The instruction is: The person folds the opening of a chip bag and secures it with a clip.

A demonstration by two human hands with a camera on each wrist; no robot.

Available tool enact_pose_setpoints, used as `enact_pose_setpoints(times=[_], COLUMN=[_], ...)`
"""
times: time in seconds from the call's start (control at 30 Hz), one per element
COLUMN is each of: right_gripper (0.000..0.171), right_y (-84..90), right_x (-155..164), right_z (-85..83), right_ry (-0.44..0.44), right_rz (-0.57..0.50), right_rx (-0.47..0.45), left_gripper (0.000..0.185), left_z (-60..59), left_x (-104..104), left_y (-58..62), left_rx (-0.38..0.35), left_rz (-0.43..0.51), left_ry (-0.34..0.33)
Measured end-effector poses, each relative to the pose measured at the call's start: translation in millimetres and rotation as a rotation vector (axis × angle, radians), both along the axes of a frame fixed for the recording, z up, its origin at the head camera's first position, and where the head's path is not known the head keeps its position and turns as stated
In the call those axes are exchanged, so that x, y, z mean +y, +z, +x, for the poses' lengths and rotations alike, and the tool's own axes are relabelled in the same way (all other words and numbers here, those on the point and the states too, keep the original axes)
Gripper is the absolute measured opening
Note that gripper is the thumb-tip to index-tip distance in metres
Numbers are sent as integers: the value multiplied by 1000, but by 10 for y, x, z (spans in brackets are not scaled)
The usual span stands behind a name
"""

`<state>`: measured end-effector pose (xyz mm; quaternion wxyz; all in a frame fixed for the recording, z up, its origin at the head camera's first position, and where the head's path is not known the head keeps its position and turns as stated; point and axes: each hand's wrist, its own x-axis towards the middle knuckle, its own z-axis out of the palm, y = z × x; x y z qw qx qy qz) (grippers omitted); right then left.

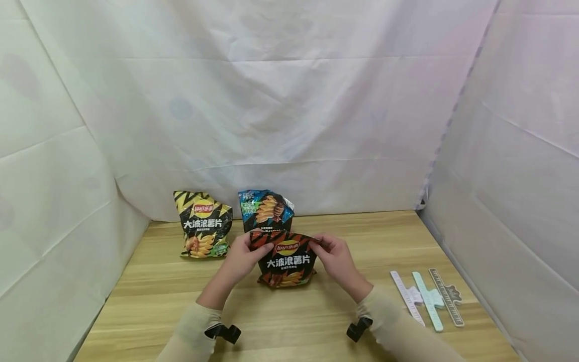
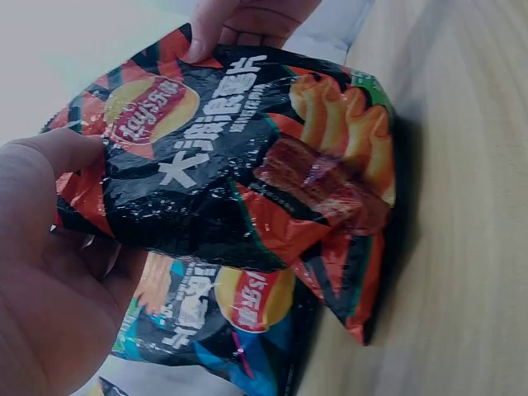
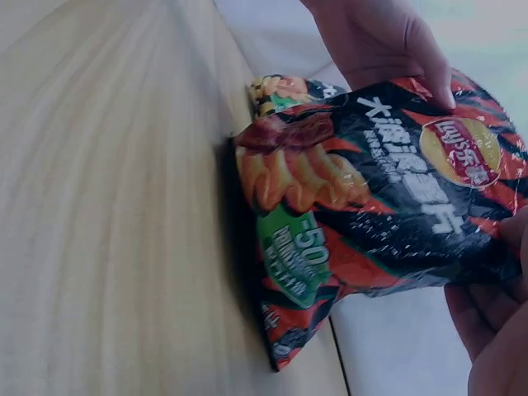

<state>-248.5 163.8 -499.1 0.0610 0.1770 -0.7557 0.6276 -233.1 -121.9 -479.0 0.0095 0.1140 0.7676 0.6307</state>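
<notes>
1. Bag in red and black [image 1: 290, 262] is straight in front of me, between my two hands, its printed face toward me and its lower end down at the tabletop [image 1: 289, 332]; whether the table bears its weight, I cannot tell.
2. My left hand [image 1: 239, 261] grips its upper left corner, thumb on the front and fingers behind.
3. My right hand [image 1: 335, 257] pinches the opposite upper corner the same way — so neither hand is nearer, and the top edge spans from one to the other.
4. By the wrist views, I judge its long axis to run from that top edge down toward the table, across the line between my hands; from my head it looks foreshortened.
5. Just behind it, partly covered, is a blue bag [image 1: 267, 207] with its print upside down. A yellow bag [image 1: 205, 226] stands behind and left of my left hand.
6. Off to my right — well apart from what I hold — a lavender clip [image 1: 408, 297], a mint clip [image 1: 427, 301] and a dark clip [image 1: 445, 297] lie side by side, long bars slanting; my right hand is the nearer to them.
</notes>
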Motion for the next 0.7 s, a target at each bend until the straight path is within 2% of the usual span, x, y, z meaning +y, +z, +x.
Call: enact_pose_setpoints(times=[0.13, 0.3, 0.57, 0.7], right_gripper=[9, 10, 10, 10], right_y=[-46, -60, -32, -20], right_x=[-4, -2, 13, 20], right_z=[-2, 3, 6, 1], right_ry=[-2, -8, 14, 34], right_rz=[-12, -4, -13, -19], right_rx=[22, 30, 39, 37], left_gripper=[28, 31, 26, 26], left_z=[3, 15, 4, -22], left_x=[7, 18, -1, -41], left_y=[-51, -57, -23, 46], left_rx=[25, 21, 37, 55], left_rz=[11, 20, 9, -38], left_ry=[16, 19, 14, -10])
